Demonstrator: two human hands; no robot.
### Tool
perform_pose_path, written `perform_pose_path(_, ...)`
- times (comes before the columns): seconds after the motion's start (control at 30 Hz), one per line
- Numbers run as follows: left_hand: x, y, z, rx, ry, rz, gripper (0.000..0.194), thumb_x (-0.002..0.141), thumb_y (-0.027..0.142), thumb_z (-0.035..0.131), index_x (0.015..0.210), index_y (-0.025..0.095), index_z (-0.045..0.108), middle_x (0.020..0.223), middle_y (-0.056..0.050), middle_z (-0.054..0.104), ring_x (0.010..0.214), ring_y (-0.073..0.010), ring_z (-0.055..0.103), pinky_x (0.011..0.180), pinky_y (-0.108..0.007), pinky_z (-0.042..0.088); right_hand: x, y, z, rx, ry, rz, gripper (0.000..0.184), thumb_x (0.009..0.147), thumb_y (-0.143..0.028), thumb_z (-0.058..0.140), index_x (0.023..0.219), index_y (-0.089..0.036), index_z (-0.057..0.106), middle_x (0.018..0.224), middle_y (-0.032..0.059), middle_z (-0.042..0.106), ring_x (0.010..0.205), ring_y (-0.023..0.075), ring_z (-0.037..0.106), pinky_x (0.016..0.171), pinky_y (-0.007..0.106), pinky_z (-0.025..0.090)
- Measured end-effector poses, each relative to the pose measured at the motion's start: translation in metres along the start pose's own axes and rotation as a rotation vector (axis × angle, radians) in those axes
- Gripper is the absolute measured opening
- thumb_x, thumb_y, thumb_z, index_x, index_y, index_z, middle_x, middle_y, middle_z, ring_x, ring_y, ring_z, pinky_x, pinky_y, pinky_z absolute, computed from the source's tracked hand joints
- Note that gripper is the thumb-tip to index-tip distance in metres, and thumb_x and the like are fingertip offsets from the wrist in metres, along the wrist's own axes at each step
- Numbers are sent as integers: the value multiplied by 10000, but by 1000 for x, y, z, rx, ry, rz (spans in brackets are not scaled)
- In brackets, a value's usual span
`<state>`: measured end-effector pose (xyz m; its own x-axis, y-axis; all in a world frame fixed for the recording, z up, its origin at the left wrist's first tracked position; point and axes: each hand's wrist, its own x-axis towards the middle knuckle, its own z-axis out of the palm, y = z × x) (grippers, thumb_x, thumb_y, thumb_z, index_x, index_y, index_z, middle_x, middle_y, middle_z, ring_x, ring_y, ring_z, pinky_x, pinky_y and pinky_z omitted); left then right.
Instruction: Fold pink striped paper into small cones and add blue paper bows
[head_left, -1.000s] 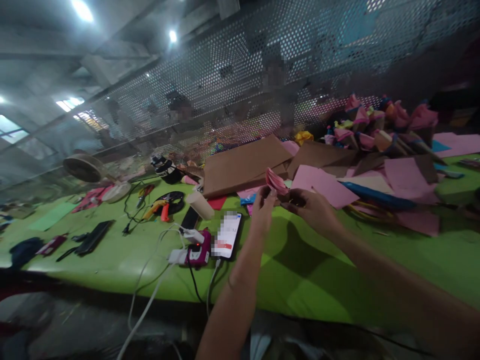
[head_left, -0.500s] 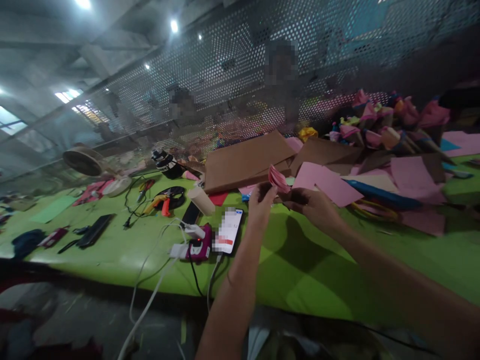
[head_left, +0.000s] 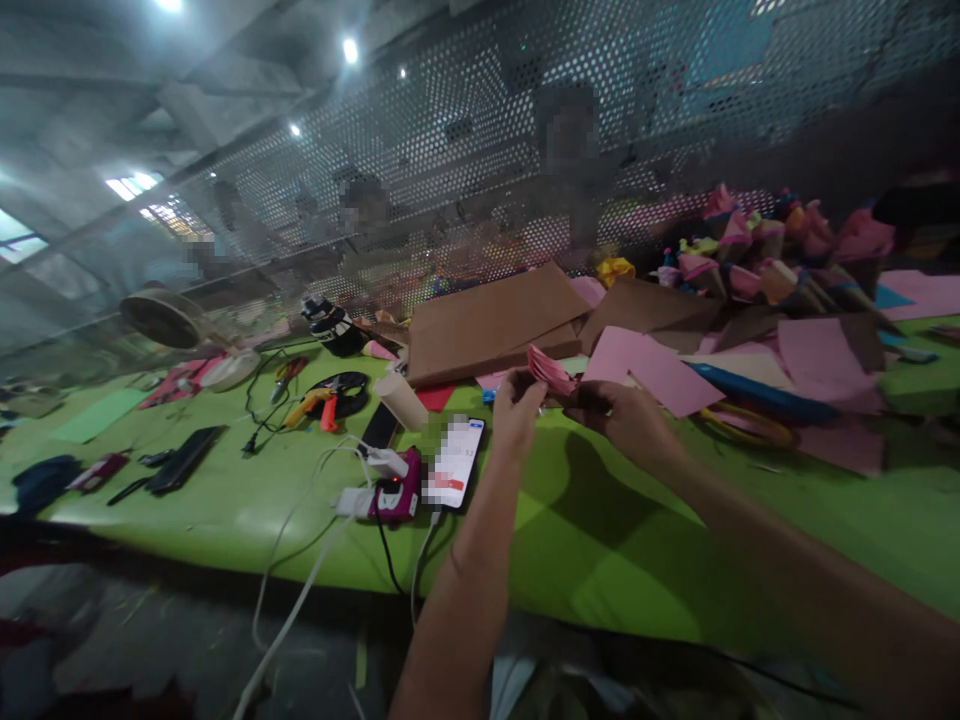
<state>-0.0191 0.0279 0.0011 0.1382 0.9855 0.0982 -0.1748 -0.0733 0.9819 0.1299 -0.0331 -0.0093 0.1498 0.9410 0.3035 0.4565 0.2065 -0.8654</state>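
Observation:
Both of my hands are raised over the green table point(head_left: 225, 500), pinching a small folded pink paper piece point(head_left: 550, 370) between them. My left hand point(head_left: 516, 412) grips its left side with closed fingers. My right hand point(head_left: 626, 418) holds it from the right and below, fingers curled. Just behind the hands lie brown cardboard sheets point(head_left: 487, 320) and loose pink paper sheets point(head_left: 649, 365).
A phone point(head_left: 454, 465) with a lit screen lies beside a pink charger block point(head_left: 396, 497) with white cables. Scissors point(head_left: 330, 400), a paper roll point(head_left: 401, 400), a dark phone point(head_left: 184, 460) and a small fan point(head_left: 176, 325) sit to the left. Finished paper cones point(head_left: 765, 265) pile up at right. People sit behind a perforated screen point(head_left: 450, 150).
The pink piece has tilted and shifted slightly left in my fingers; the view has moved a little. Both hands stay on it.

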Motion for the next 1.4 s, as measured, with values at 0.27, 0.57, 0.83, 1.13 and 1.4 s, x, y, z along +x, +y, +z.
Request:
perform_pose_path(0.27, -2, 3, 0, -17, -11, -60, 141, 733, 238, 688, 864, 191, 664, 805, -8, 686, 750, -145, 627, 754, -286, 490, 2, -3, 1, 190, -33, 98, 351, 757, -497, 749, 989, -241, 806, 926, 62, 816, 864, 282, 740, 792, 397, 555)
perform_pose_path(0.57, -5, 0, 1, -30, -334, -52, 340, 744, 288, 804, 1061, 193, 725, 1128, -96, 744, 1071, -244, 670, 1037, -419, 474, 13, 4, 1, 323, -93, 148, 482, 719, -604, 719, 980, -205, 786, 951, 87, 812, 848, 259, 727, 764, 359, 560)
perform_pose_path(0.83, 2, -12, -1, -13, -210, -104, 387, 724, 351, 819, 1054, 185, 700, 1077, -99, 767, 906, -205, 715, 797, -336, 543, 8, -4, -16, -226, 128, -132, 221, 828, -442, 684, 863, -236, 756, 759, 56, 748, 673, 225, 657, 634, 320, 487)
perform_pose_path(1.13, -4, -4, 3, 8, -303, -147, 437, 724, 472, 821, 1021, 179, 692, 1034, -113, 771, 804, -193, 725, 674, -284, 502, 8, -15, -32, -229, 172, -271, 402, 904, -305, 569, 1283, -293, 703, 916, 50, 704, 586, 162, 579, 593, 309, 473)
perform_pose_path(1.4, -6, -2, 4, 15, -305, -156, 495, 674, 533, 835, 972, 170, 678, 953, -90, 756, 728, -166, 680, 648, -278, 465, 8, -15, -30, -218, 210, -260, 393, 898, -294, 543, 1239, -273, 737, 919, 66, 753, 734, 216, 672, 668, 325, 514)
